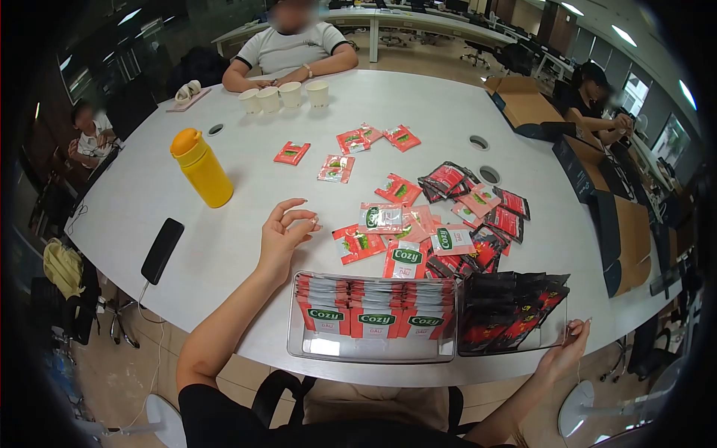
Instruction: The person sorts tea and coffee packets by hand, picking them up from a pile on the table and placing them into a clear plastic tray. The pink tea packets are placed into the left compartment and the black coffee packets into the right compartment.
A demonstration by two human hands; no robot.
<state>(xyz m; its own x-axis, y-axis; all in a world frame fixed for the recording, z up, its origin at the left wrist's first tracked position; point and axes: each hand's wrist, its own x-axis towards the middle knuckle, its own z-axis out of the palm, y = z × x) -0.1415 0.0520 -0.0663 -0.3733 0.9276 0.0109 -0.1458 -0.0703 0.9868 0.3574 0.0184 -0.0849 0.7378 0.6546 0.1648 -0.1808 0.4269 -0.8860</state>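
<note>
My left hand [282, 240] is raised over the table with its fingers apart and slightly curled, holding nothing, just left of a pile of tea sachets. My right hand [562, 354] grips the right end of a clear plastic box [551, 337] packed with black sachets [499, 317]. Beside it stands another clear box [328, 349], with rows of red and white Cozy sachets [377, 317] upright inside. Beyond the boxes, loose red Cozy sachets [405, 257] overlap with loose black and red sachets [508, 222].
Farther out lie several red sachets [336, 169]. Left of them are a yellow bottle [203, 170] and a black phone [162, 250] on a cable. Paper cups [291, 94] stand before a seated person [293, 52]. Open cardboard boxes [534, 104] line the right edge; another person sits there.
</note>
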